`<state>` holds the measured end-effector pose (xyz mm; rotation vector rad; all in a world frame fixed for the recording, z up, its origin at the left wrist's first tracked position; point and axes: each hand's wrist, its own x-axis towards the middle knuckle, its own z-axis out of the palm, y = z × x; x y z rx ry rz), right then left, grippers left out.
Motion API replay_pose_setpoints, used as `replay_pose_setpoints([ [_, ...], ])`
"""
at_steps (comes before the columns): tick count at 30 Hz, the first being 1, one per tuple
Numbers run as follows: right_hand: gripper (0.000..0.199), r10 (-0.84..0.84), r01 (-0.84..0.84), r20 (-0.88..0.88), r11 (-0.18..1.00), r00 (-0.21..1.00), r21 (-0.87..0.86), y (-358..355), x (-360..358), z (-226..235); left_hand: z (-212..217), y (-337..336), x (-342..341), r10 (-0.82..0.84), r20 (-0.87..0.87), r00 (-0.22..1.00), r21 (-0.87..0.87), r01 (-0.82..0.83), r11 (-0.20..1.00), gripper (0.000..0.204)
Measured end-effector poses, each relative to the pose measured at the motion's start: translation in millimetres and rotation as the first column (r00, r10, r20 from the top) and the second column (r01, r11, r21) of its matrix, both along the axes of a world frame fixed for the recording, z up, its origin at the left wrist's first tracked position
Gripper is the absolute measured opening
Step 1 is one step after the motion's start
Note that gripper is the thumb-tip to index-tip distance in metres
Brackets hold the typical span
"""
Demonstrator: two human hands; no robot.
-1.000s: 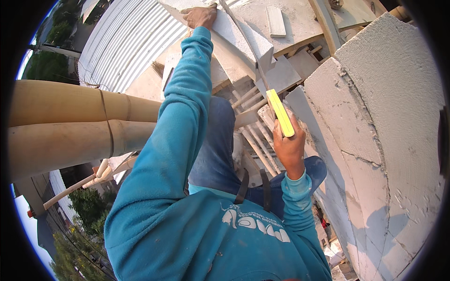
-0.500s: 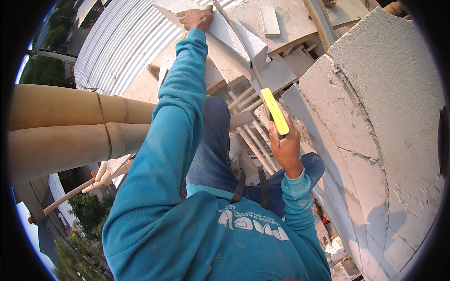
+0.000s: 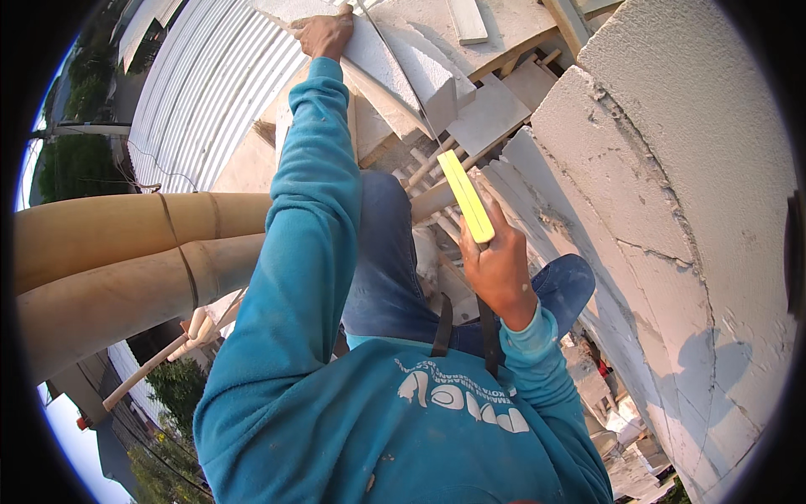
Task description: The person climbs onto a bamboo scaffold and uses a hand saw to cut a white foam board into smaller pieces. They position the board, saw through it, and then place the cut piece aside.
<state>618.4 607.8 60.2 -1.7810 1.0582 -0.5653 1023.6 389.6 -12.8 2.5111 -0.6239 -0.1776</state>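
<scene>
Your right hand [image 3: 502,267] grips the yellow-handled saw [image 3: 466,196]; your left lies over the pale block [image 3: 365,55], its clasp unclear. The block sits beyond your left knee, beside corrugated sheeting [image 3: 218,92]. The cut looks started, apparently unfinished; its depth is hidden.

The yellow handle [image 3: 466,196] of the saw is now closer to the near end of the pale block [image 3: 365,57]. The exposed blade [image 3: 433,134] appears as a thin line; earlier, its flat side was visible. The right hand [image 3: 501,267] now shows more of its back. The view has shifted: the bamboo poles [image 3: 101,233] slope more, and the plank [image 3: 468,21] is now cut off by the upper edge.
</scene>
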Motion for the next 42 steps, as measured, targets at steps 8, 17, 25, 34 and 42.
replay_pose_setpoints([
  [8,0.043,-0.033,0.034,0.06,0.999,0.998,-0.018,55,-46,15,-7,1,33,-0.048,0.093,0.995,0.038,0.045,0.998,0.098],
  [17,0.033,-0.031,0.025,-0.068,0.995,0.997,-0.097,-34,34,15,21,20,-25,-0.097,-0.05,0.994,0.03,0.099,0.995,0.127],
  [25,0.062,-0.005,-0.004,-0.056,0.987,0.998,-0.159,86,-86,-1,-60,3,53,-0.329,0.673,0.663,0.101,0.358,0.928,0.044],
  [34,0.027,-0.07,0.069,-0.015,0.993,0.997,-0.092,23,-19,-18,-10,0,27,-0.208,0.229,0.951,0.102,0.189,0.977,0.062],
  [42,0.022,-0.082,0.084,0.022,0.994,0.996,-0.075,18,-21,-28,-3,0,5,-0.156,0.136,0.978,0.018,0.155,0.988,0.085],
])
